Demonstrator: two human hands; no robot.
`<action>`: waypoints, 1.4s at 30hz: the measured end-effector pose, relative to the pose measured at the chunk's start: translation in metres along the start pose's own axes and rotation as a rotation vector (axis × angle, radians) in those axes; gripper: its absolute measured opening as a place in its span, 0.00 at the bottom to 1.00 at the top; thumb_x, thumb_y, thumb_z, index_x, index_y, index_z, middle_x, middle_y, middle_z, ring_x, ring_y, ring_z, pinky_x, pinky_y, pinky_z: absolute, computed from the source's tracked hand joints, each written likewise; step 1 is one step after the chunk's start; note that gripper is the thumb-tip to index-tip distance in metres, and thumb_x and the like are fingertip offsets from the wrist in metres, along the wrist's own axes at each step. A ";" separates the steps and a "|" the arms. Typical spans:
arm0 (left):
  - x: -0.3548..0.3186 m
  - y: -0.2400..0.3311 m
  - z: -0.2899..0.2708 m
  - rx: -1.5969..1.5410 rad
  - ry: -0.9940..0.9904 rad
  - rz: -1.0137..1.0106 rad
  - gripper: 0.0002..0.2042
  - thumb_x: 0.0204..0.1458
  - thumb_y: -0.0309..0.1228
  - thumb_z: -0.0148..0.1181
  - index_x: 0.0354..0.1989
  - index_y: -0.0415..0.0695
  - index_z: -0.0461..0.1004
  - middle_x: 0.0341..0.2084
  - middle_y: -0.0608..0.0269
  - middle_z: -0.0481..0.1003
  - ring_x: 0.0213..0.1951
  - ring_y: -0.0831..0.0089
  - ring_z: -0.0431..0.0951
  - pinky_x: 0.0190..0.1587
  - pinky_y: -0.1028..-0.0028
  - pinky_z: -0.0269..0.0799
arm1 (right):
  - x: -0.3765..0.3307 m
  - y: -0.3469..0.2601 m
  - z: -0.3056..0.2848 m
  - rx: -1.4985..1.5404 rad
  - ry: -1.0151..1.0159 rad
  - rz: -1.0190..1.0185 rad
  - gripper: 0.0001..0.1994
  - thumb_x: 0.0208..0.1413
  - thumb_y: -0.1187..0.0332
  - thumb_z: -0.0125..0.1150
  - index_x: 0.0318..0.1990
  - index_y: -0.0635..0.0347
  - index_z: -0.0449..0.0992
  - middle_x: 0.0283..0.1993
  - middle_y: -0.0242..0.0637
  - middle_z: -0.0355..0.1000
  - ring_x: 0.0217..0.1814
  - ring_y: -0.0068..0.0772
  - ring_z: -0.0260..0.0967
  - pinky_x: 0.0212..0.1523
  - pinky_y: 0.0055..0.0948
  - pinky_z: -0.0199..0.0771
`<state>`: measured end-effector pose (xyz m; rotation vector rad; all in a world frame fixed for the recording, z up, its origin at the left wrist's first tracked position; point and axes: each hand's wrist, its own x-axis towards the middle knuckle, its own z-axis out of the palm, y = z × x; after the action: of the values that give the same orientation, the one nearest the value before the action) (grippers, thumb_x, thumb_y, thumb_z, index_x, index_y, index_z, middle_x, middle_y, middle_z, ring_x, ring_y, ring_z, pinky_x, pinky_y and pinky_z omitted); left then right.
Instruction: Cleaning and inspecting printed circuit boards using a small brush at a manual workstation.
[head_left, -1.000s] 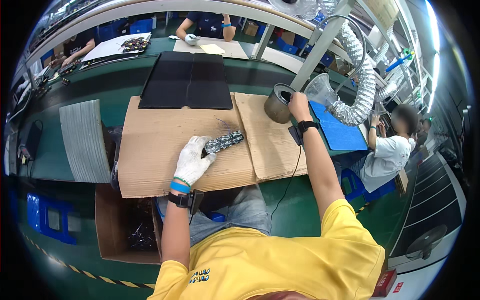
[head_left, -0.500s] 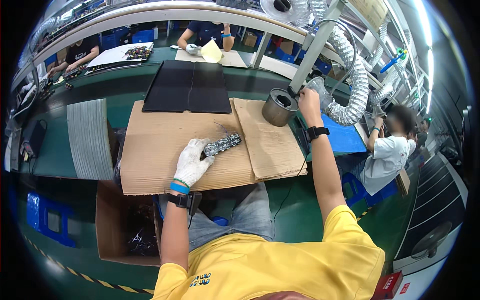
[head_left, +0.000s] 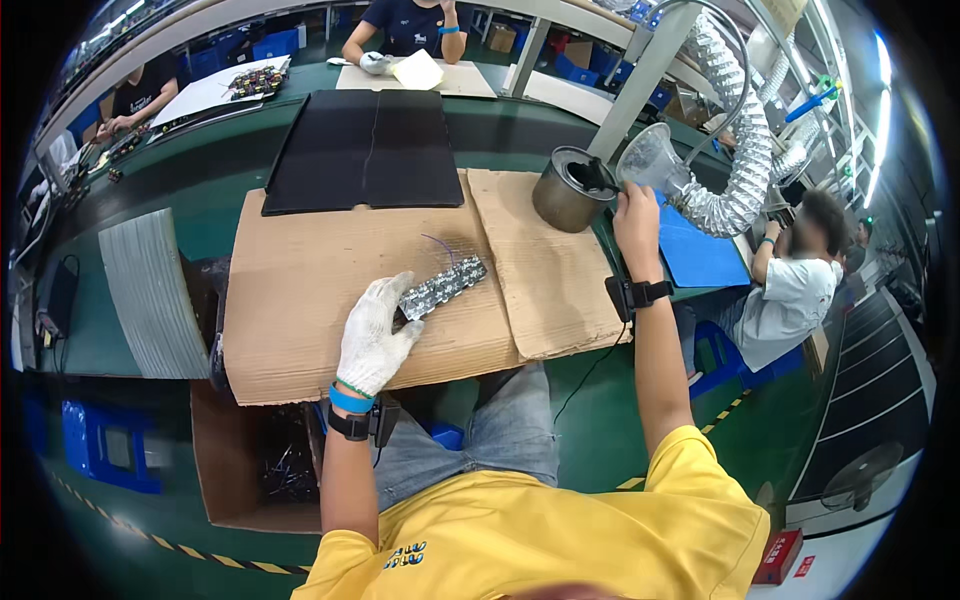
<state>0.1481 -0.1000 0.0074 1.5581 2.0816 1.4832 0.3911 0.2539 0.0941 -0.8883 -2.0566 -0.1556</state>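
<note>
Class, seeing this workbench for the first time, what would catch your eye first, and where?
The bright yellow shirt spreads across the bottom. Above it, over brown cardboard, the gloved left hand grips a speckled strip, while the bare right hand pinches a dark tool at the metal can. Upper right, a shiny silver hose curls down.

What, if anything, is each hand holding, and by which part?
The gloved left hand holds the circuit board by its left end; the right hand apparently pinches a dark tool by its right end.
</note>
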 end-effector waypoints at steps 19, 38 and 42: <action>0.008 0.005 -0.001 -0.125 -0.030 -0.208 0.32 0.46 0.18 0.70 0.65 0.40 0.74 0.56 0.50 0.79 0.53 0.57 0.82 0.57 0.65 0.79 | -0.130 -0.111 -0.016 1.183 -0.428 0.626 0.15 0.74 0.73 0.51 0.64 0.65 0.72 0.47 0.36 0.79 0.30 0.13 0.66 0.25 0.15 0.60; 0.009 -0.006 0.001 -0.109 -0.041 -0.257 0.38 0.47 0.20 0.72 0.71 0.40 0.66 0.52 0.54 0.82 0.39 0.61 0.81 0.44 0.66 0.80 | -0.148 -0.186 -0.022 0.387 -0.572 -0.072 0.29 0.53 0.88 0.56 0.63 0.59 0.80 0.44 0.44 0.77 0.38 0.50 0.79 0.38 0.42 0.79; 0.007 -0.006 0.002 -0.114 -0.022 -0.262 0.38 0.47 0.20 0.73 0.71 0.40 0.67 0.51 0.55 0.82 0.38 0.62 0.82 0.43 0.67 0.80 | -0.160 -0.210 -0.024 0.434 -0.639 -0.155 0.28 0.54 0.87 0.57 0.63 0.60 0.80 0.44 0.44 0.77 0.38 0.51 0.78 0.38 0.42 0.79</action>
<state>0.1423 -0.0929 0.0045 1.2027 2.0552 1.4547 0.3317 0.0036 0.0308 -0.5409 -2.6001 0.5417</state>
